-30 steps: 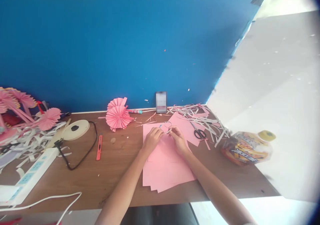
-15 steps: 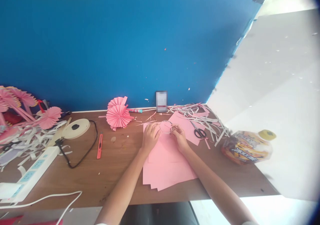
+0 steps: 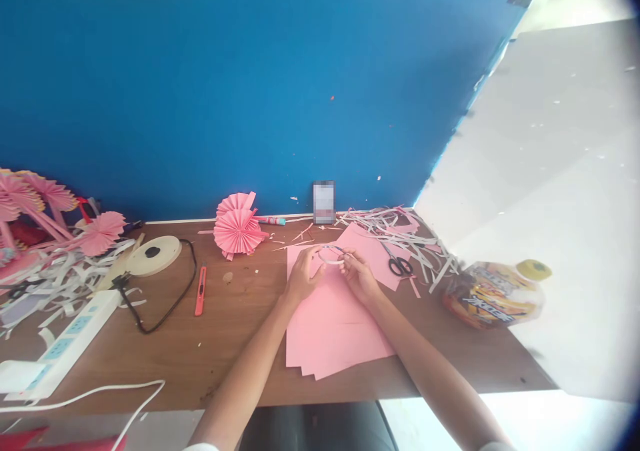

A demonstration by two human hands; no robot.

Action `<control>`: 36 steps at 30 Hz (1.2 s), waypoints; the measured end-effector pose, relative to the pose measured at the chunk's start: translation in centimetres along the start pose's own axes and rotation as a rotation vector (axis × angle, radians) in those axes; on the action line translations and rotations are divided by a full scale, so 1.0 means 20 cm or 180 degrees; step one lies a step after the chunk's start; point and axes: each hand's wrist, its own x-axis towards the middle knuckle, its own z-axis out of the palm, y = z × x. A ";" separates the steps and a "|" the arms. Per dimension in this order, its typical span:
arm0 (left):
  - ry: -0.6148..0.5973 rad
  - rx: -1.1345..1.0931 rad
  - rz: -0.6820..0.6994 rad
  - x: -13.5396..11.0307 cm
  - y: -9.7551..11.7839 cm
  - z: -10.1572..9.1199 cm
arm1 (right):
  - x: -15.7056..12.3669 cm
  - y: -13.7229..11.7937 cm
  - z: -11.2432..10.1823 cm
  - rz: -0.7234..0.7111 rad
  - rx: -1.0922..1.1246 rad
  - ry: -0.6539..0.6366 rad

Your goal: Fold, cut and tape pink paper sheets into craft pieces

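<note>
A thin white ring [image 3: 331, 262], which looks like a narrow roll of tape, is held above the pink paper sheets [image 3: 330, 331]. My left hand [image 3: 301, 277] grips its left side, thumb apart from the fingers. On the right side, the fingertips of my right hand [image 3: 359, 274] pinch the rim, and a pen-like dark line near them is too small to make out. The stacked sheets lie beneath both hands. Black-handled scissors [image 3: 401, 266] rest just right of my right hand, partly over another pink sheet [image 3: 373, 251].
Pink folded paper fans [image 3: 239, 231] stand at the back. Leftward lie a red utility knife [image 3: 201, 291], a cream reel [image 3: 154, 255] and a white power strip [image 3: 70, 344]. Paper strips [image 3: 425, 251] pile at the back right, near a yellow-capped bottle [image 3: 493, 295]. A phone [image 3: 324, 202] leans against the blue panel.
The ring is tilted differently, its rim now plainer to see. A fold or edge across the pink paper has gone flat. My left thumb has moved outward, and the right hand has turned slightly.
</note>
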 end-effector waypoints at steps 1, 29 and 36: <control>-0.0015 -0.0036 -0.0005 0.00 0.00 0.00 | 0.00 0.00 0.00 -0.0002 0.0000 -0.0007; -0.0311 0.0211 0.0085 0.00 0.00 0.03 | -0.05 -0.01 0.05 -0.0147 -0.0925 -0.0273; -0.0225 0.0203 0.0113 -0.01 -0.02 0.02 | -0.04 0.00 0.05 -0.0190 -0.0977 -0.0260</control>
